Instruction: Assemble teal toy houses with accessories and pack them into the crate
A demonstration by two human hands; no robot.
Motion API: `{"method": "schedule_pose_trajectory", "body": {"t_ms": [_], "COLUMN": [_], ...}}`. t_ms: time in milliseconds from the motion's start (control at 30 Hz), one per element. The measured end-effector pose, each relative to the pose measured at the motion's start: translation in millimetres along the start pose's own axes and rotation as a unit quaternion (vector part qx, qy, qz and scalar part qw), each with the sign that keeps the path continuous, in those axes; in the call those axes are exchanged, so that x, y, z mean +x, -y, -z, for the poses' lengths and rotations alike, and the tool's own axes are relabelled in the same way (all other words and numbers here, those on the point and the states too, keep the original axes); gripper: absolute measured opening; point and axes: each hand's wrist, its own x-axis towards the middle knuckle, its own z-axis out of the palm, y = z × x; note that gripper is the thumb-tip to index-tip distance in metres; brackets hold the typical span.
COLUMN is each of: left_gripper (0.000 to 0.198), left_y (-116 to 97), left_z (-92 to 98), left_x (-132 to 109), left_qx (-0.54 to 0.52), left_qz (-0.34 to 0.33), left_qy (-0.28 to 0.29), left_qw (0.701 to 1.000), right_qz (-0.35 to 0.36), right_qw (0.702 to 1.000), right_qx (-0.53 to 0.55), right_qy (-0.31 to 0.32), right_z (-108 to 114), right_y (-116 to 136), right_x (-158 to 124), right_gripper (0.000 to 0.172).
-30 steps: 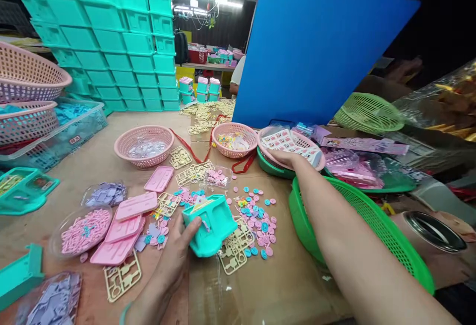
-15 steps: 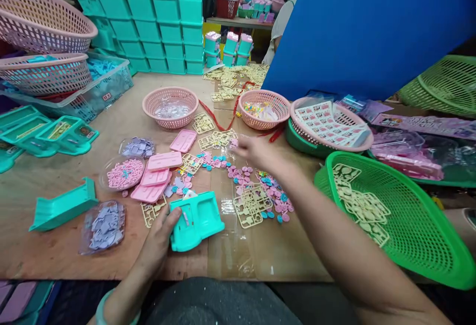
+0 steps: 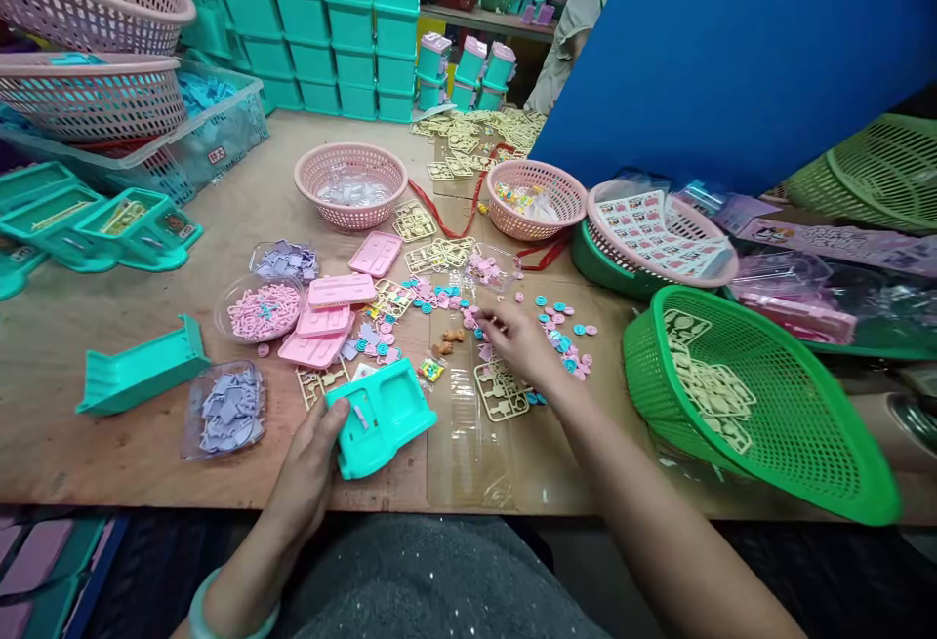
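Note:
My left hand (image 3: pixel 316 449) grips the left edge of a teal tray (image 3: pixel 401 410) near the table's front, thumb on top. A small light purple piece (image 3: pixel 360 416) lies in the tray. My right hand (image 3: pixel 512 335) is bent down over the scattered pink and blue discs, fingertips pinched together; what they hold, if anything, is too small to name. Just left of it lie brown figures (image 3: pixel 448 340) and a small packet of colourful beads (image 3: pixel 431 369). Beneath and beside the hand is a cream frame of parts (image 3: pixel 502 395). Pink lids (image 3: pixel 331 321) are piled left of the discs.
Pink baskets (image 3: pixel 351 185) stand farther back. A green basket (image 3: pixel 768 405) with cream frames is at the right. Purple parts (image 3: pixel 230 410) and a teal piece (image 3: pixel 142 366) lie at the left. Teal boxes (image 3: pixel 351 29) are stacked behind. A person's sleeve (image 3: pixel 578 34) shows beside a blue panel (image 3: pixel 717 63).
My right hand has drawn back toward me from the clear tray of pink pieces to the discs. Brown figures and a bead packet now show on the table. The view has shifted.

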Motion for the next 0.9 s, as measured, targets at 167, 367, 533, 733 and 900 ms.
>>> {"method": "schedule_pose_trajectory", "body": {"t_ms": [167,367,533,733,900], "left_gripper": [0.069,0.069,0.054,0.053,0.055], "left_y": [-2,-1,-5,-9,-11], "left_z": [-1.1,1.0,5.9,4.3,1.1], "left_x": [2,4,4,6,1], "left_qx": [-0.006,-0.004,0.051,0.061,0.059], "left_qz": [-0.005,-0.011,-0.035,-0.035,-0.042], "left_qy": [-0.008,-0.004,0.024,0.041,0.095], "left_qw": [1.0,1.0,0.998,0.997,0.993], "right_qz": [0.095,0.12,0.234,0.303,0.277], "right_qw": [0.992,0.966,0.97,0.946,0.955], "right_qx": [-0.068,-0.216,-0.042,-0.029,-0.052], "right_qy": [0.054,0.077,0.05,0.109,0.091], "right_z": [-33,-41,-21,-20,-28], "right_y": [11,33,63,82,77], "right_x": [-16,-2,-22,-55,-81], "right_gripper": [0.023,0.014,0.026,0.04,0.064]}}
